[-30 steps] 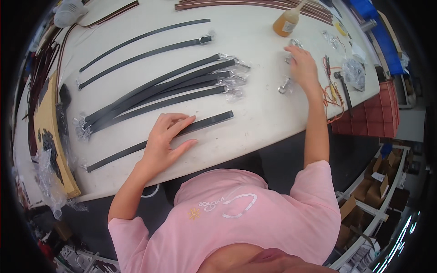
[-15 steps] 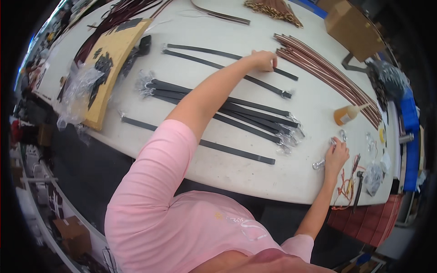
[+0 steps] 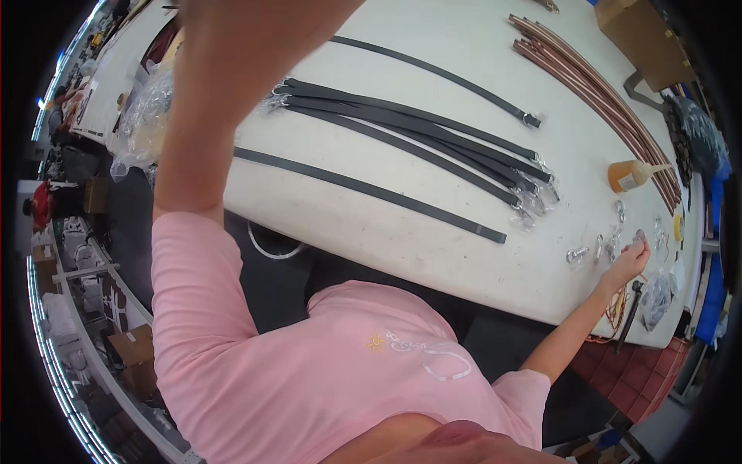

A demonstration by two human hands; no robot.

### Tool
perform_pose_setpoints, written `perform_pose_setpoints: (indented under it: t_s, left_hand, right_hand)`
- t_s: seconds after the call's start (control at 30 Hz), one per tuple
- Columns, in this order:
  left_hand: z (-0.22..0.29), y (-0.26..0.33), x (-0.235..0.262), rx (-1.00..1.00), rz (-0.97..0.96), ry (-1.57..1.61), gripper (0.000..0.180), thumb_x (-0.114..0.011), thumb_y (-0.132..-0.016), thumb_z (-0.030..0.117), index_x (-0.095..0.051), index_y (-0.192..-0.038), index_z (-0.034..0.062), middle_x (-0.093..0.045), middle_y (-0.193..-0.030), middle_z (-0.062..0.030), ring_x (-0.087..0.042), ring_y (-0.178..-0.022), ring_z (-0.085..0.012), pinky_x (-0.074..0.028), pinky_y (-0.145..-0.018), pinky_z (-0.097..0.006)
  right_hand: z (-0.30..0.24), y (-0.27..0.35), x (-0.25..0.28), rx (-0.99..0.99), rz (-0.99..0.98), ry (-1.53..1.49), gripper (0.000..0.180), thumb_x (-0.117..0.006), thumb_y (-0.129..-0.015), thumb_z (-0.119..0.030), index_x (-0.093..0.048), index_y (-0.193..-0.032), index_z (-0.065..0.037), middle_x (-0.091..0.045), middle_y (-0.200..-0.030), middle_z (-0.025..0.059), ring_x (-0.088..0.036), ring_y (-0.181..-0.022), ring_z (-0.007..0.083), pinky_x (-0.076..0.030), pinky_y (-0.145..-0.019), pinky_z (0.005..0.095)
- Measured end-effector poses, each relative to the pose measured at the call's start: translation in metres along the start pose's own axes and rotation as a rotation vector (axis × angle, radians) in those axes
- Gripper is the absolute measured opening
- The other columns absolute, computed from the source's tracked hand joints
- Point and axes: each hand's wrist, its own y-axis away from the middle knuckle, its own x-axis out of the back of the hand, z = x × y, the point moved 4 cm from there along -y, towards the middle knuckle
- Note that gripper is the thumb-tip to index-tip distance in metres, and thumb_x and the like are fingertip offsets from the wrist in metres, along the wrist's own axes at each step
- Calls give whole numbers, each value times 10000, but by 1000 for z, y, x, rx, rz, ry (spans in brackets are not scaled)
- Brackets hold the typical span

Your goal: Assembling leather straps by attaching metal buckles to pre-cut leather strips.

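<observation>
We see the right hand (image 3: pixel 630 261) stretched out to the right end of the white table (image 3: pixel 433 240), its fingers curled loosely together among a scatter of small metal buckles (image 3: pixel 599 249); the fingertips touch one or lie just over it, and we cannot tell whether they pinch it. The left arm rises up and out of the top of the view, so the left hand is out of sight. A bundle of black straps (image 3: pixel 410 135) lies across the middle of the table, with a single black strap (image 3: pixel 371 193) apart on its near side and another single strap (image 3: pixel 440 76) beyond it. Brown straps (image 3: pixel 595 85) curve along the far right, near an orange glue bottle (image 3: pixel 630 176). A cardboard box (image 3: pixel 645 35) sits at the top right corner
</observation>
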Motion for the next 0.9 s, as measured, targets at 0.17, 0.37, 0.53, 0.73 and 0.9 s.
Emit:
perform_pose_setpoints:
  t_s: [0.17,0.37,0.53,0.73,0.9]
  left_hand:
    - [20,117,-53,-182,-402,466,158,-749,-877,209,-757,-1034,203,-670,-799,-43,-641,-663,-232,-499,-600,-326]
    - [12,202,-137,265,-882,1075,197,-772,-884,161,-721,-1050,67,-628,-779,-19,-542,-686,-128,-423,-602,-253]
    - [9,161,-121,393,-506,1205,167,-781,-885,120,-658,-949,25,-559,-783,59,-398,-675,-12,-325,-588,-190]
    - [21,179,-154,564,-798,1356,192,-762,-912,176,-645,-921,24,-542,-767,76,-378,-648,-12,-298,-564,-210]
    - [18,199,-180,753,-862,1444,210,-758,-924,227,-656,-902,45,-593,-779,52,-447,-686,-11,-337,-588,-204]
  right_hand:
    - [-41,3,-7,-465,-270,-1146,255,-561,-1014,-166,-605,-1172,29,-623,-923,67,-492,-700,93,-378,-597,247]
    - [-238,88,-49,-203,-863,-934,283,-551,-1016,-91,-604,-1254,54,-660,-1144,91,-550,-869,71,-446,-726,248]
    - [-304,146,-87,-109,-1233,-920,198,-619,-985,-78,-662,-1160,3,-684,-1069,60,-594,-827,93,-499,-798,245]
    - [-306,190,-115,-197,-1331,-982,270,-649,-970,-36,-569,-1225,-1,-666,-1084,82,-636,-892,111,-538,-795,275]
    - [-322,195,-106,404,-904,-600,449,-710,-881,-2,-544,-1297,-11,-662,-1179,101,-674,-901,220,-551,-808,359]
